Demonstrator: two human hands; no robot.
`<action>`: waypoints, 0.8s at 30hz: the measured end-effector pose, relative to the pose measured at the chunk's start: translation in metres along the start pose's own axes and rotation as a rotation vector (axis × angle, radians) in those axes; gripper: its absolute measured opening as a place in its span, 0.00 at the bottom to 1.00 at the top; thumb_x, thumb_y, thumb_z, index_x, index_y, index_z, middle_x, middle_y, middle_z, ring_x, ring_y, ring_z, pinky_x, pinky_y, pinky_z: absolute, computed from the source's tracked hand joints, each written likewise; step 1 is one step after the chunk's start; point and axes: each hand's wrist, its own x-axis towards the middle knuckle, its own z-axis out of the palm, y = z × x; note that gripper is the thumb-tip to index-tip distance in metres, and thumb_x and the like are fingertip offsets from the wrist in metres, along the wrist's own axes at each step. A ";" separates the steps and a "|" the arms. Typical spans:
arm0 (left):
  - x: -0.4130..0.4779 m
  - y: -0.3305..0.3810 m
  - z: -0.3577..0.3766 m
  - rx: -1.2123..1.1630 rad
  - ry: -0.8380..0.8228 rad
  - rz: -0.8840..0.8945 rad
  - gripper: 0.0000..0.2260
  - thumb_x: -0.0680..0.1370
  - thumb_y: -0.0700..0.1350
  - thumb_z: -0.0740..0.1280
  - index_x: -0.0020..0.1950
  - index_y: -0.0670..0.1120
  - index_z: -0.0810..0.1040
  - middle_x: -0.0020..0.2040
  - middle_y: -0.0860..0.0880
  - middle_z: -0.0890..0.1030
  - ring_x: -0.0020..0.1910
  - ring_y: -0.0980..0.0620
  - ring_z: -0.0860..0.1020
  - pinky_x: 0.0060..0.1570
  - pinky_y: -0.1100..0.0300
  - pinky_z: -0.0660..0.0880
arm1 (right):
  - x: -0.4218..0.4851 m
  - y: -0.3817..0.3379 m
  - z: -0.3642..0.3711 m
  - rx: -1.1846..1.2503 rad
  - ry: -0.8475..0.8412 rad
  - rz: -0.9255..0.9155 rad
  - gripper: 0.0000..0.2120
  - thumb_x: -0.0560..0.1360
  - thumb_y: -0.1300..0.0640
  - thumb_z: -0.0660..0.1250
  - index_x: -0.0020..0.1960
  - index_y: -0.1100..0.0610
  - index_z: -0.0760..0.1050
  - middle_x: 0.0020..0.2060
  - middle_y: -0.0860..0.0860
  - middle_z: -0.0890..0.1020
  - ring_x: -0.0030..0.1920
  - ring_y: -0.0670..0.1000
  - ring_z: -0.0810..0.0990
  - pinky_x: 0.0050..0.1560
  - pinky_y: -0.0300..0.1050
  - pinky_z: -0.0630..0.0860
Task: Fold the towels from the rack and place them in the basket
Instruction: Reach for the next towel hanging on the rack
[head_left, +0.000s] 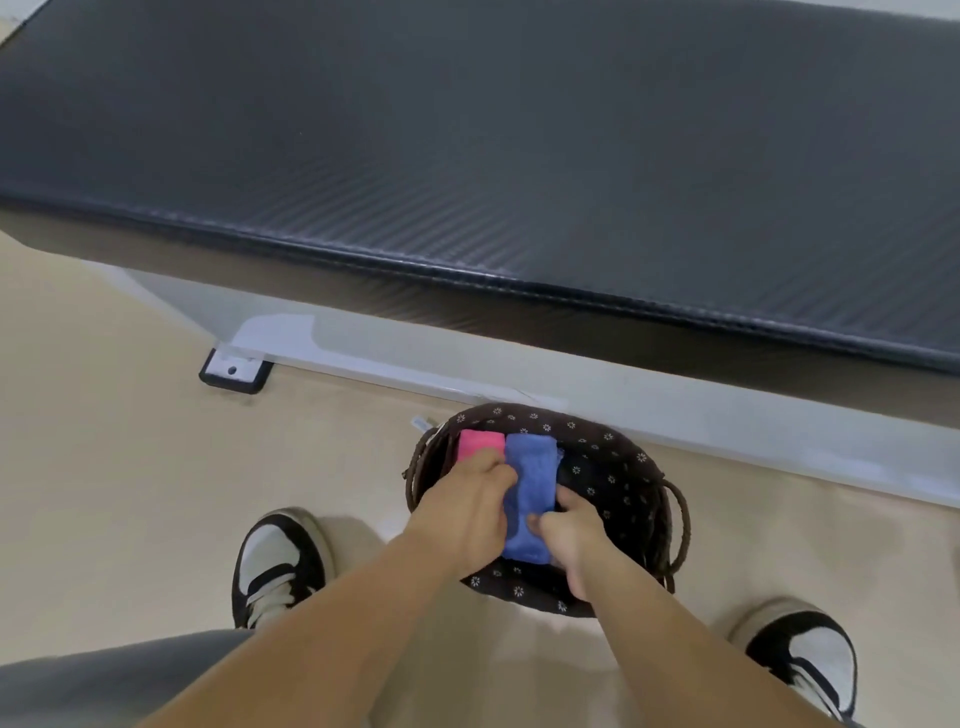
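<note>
A dark wicker basket (631, 467) with a flower-print lining stands on the floor between my feet and the table. Inside it a folded pink towel (480, 444) lies at the left, and a folded blue towel (532, 483) lies beside it. My left hand (470, 512) grips the blue towel's left edge, partly covering the pink one. On the blue towel's near right edge, my right hand (571, 535) holds it with curled fingers. The towel rack is out of view.
A long table with a dark mat top (467, 156) and a white frame (571, 395) fills the upper view, close behind the basket. My two black-and-white shoes (278, 566) (810, 660) flank the basket on the beige floor.
</note>
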 end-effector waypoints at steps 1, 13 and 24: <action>0.003 0.002 -0.001 0.047 -0.008 0.051 0.21 0.76 0.44 0.59 0.68 0.44 0.76 0.73 0.47 0.71 0.67 0.44 0.73 0.61 0.47 0.77 | 0.001 0.001 0.000 -0.021 -0.002 -0.018 0.17 0.76 0.71 0.67 0.58 0.54 0.81 0.48 0.55 0.86 0.52 0.58 0.85 0.56 0.54 0.83; 0.040 0.021 0.036 0.389 -0.232 -0.022 0.45 0.76 0.48 0.74 0.84 0.56 0.48 0.85 0.51 0.39 0.83 0.40 0.48 0.75 0.45 0.65 | 0.014 0.001 -0.037 0.077 0.164 0.028 0.12 0.76 0.64 0.66 0.54 0.52 0.82 0.44 0.58 0.86 0.44 0.57 0.84 0.52 0.57 0.83; 0.004 0.034 0.007 0.415 -0.197 0.074 0.30 0.78 0.41 0.69 0.79 0.51 0.64 0.82 0.49 0.57 0.78 0.45 0.61 0.68 0.48 0.72 | -0.026 -0.023 -0.026 -0.108 -0.092 0.167 0.11 0.81 0.64 0.58 0.58 0.53 0.73 0.54 0.56 0.81 0.48 0.54 0.79 0.50 0.47 0.78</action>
